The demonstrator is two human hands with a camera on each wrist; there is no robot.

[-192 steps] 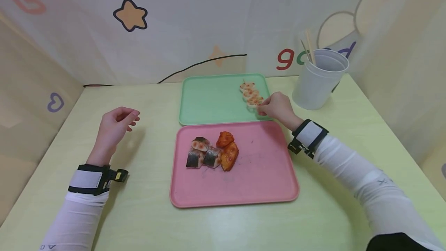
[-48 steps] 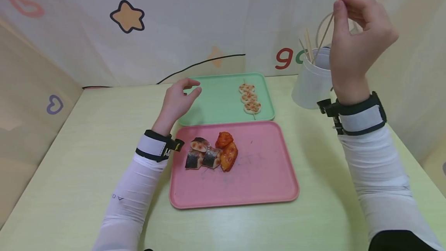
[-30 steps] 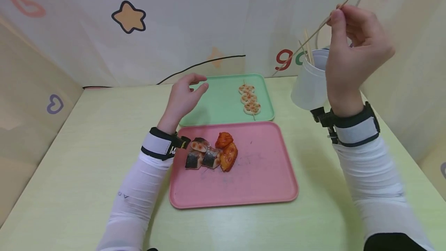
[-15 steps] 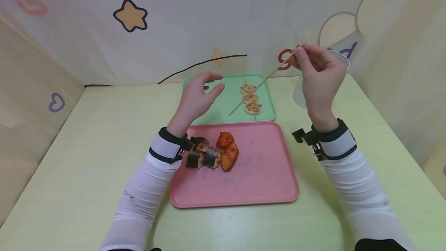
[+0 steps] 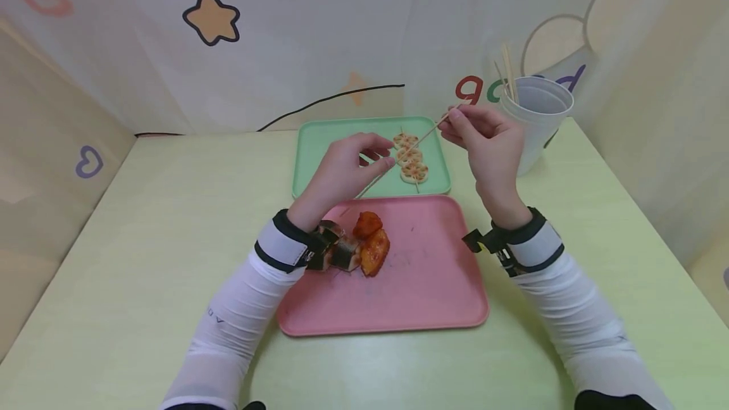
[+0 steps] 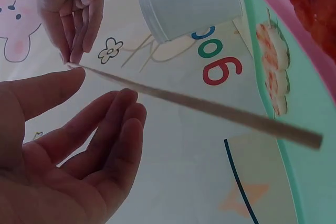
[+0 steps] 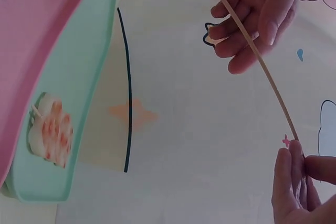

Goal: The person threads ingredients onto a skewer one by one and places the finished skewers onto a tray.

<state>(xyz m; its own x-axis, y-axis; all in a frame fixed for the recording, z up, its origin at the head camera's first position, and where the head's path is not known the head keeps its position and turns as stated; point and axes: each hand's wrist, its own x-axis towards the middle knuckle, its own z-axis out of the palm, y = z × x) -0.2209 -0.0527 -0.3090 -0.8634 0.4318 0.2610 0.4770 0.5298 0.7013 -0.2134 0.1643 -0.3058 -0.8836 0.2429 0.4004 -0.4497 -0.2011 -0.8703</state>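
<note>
My right hand [image 5: 492, 150] pinches a thin wooden skewer [image 5: 427, 136] near its upper end, between thumb and fingertips. The stick slants down to the left, past my left hand [image 5: 353, 169], whose thumb and fingers stand apart around it. In the left wrist view the skewer [image 6: 210, 107] runs close by the left fingertips, its blunt end reaching over the green tray. Below lie three browned lotus root slices [image 5: 409, 155] threaded on another stick, on the green tray [image 5: 342, 135].
Nearer, a pink tray [image 5: 427, 296] holds dark-skinned fish pieces [image 5: 346, 257], partly hidden by my left wrist strap, and two glazed orange-red meat pieces [image 5: 376, 252]. At the back right stands a white cup [image 5: 535, 122] with several skewers [image 5: 509, 74]. A printed curtain [image 5: 319, 30] hangs behind.
My right hand has taken a skewer from the cup and brought it left and down, tilting it. My left hand has moved right, up to the stick. The threaded slices stay on the green tray.
</note>
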